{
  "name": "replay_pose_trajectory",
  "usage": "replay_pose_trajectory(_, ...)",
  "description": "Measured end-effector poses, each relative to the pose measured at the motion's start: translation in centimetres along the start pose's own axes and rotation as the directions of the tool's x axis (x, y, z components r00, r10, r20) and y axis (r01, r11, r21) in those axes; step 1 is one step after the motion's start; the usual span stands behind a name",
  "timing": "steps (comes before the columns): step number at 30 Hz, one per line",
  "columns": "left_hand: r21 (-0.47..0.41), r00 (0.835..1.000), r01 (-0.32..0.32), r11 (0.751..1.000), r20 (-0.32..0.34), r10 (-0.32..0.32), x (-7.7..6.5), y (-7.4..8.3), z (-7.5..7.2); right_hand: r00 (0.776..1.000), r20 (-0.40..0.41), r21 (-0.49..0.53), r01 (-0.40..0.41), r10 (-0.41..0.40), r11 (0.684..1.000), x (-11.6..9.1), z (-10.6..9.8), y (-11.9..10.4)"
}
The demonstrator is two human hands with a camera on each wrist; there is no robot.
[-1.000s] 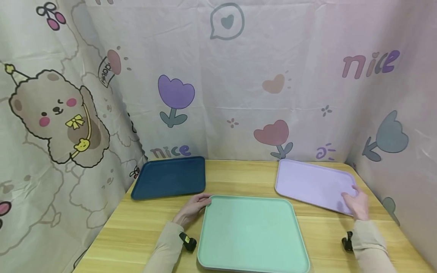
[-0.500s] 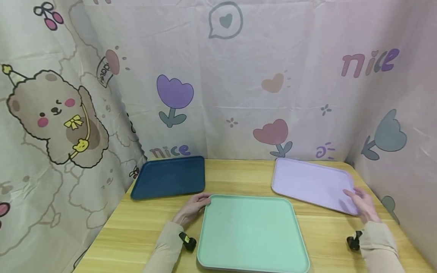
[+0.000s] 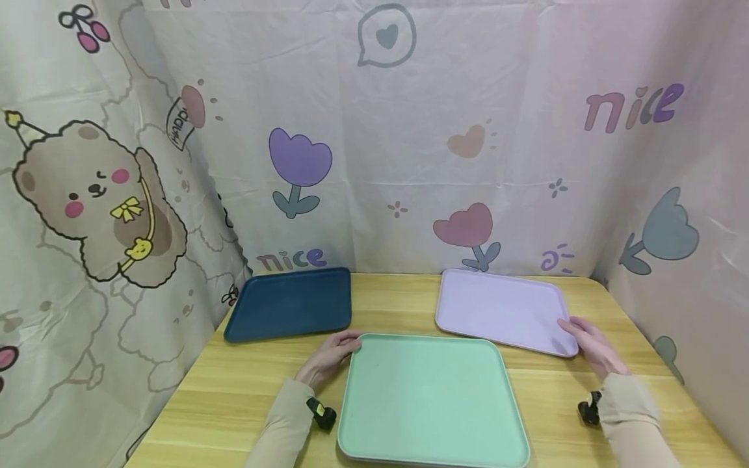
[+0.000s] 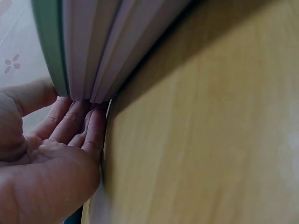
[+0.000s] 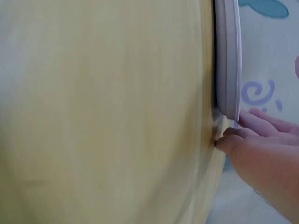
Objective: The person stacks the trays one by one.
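In the head view a mint-green tray (image 3: 433, 403) lies front and centre, the top of a stack; the left wrist view shows pale lilac rims (image 4: 88, 56) beneath its green rim (image 4: 49, 46). My left hand (image 3: 326, 361) rests at the stack's far left corner, thumb at the green rim and fingers extended along the lower rims. A lilac tray (image 3: 503, 309) lies at the back right. My right hand (image 3: 593, 344) touches its right end with straight fingers, fingertips at the rim; in the right wrist view one fingertip is down by the wooden surface.
A dark blue tray (image 3: 292, 305) sits at the back left of the wooden table (image 3: 398, 299). Printed curtains (image 3: 380, 143) hang right behind the table and along both sides. A small black camera is worn on each wrist.
The lilac tray has slid to the left, with my right hand following at its right end. My left hand, the green tray and the blue tray have stayed in place.
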State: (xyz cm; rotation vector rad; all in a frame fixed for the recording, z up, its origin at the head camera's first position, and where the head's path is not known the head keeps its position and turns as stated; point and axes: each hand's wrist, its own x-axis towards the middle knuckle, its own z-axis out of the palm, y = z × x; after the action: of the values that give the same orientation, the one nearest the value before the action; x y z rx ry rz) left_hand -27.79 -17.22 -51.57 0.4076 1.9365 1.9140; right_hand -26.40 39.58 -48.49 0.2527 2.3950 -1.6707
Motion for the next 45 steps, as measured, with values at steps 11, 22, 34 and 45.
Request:
replay_pose_trajectory(11, 0.000, 1.000, 0.007, 1.000, -0.009, -0.007, 0.0, 0.0, 0.1, 0.992, 0.108, 0.013, 0.065, -0.066, 0.998, 1.5, 3.7, -2.1)
replay_pose_trajectory(22, 0.000, 1.000, -0.011, 1.000, -0.013, 0.011, -0.1, 0.1, 0.2, 0.983, 0.165, 0.030, 0.072, -0.076, 0.997, 2.8, 7.8, -4.2)
replay_pose_trajectory(34, 0.001, 1.000, -0.016, 1.000, -0.007, 0.016, 0.1, 0.1, 0.1, 0.969, 0.214, 0.042, 0.115, -0.122, 0.992, 3.8, 10.8, -5.6)
replay_pose_trajectory(45, 0.039, 0.999, 0.005, 0.999, -0.034, -0.004, 0.3, 1.1, 0.1, 0.965, 0.211, 0.049, 0.146, -0.153, 0.988, 4.2, 11.3, -5.7)
